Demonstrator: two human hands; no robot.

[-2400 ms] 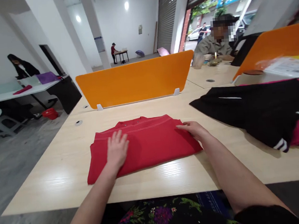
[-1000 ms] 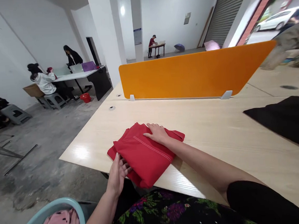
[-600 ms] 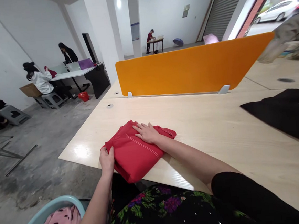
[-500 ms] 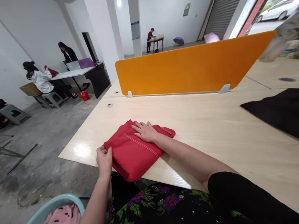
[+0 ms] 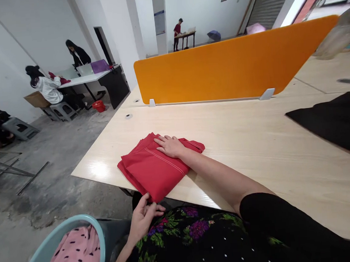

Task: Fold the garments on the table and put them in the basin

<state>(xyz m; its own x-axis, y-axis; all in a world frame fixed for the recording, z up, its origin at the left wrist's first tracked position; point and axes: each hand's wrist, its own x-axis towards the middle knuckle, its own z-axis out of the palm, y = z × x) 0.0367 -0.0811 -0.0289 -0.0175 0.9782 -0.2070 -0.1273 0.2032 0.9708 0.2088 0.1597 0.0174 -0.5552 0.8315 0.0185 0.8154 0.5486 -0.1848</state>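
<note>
A folded red garment (image 5: 163, 174) with pale double stitching lies at the near edge of the table, one corner over the edge. My right hand (image 5: 170, 146) rests flat on its upper part, fingers spread, pressing on the cloth. At the near corner is my left hand (image 5: 145, 216), with the thumb and a finger closed at the cloth's edge and the other fingers stretched out below it. The garment's underside is hidden.
An orange divider (image 5: 218, 69) stands across the pale wooden table (image 5: 238, 134). Black cloth (image 5: 338, 122) lies on the right. A blue tub (image 5: 101, 237) holding pink spotted fabric (image 5: 75, 256) is at lower left. Several people are farther back, some at a white table (image 5: 83, 79).
My left hand has left the garment's left corner and moved down and right to its near corner. My right hand stays on the cloth. The view has tilted slightly downward.
</note>
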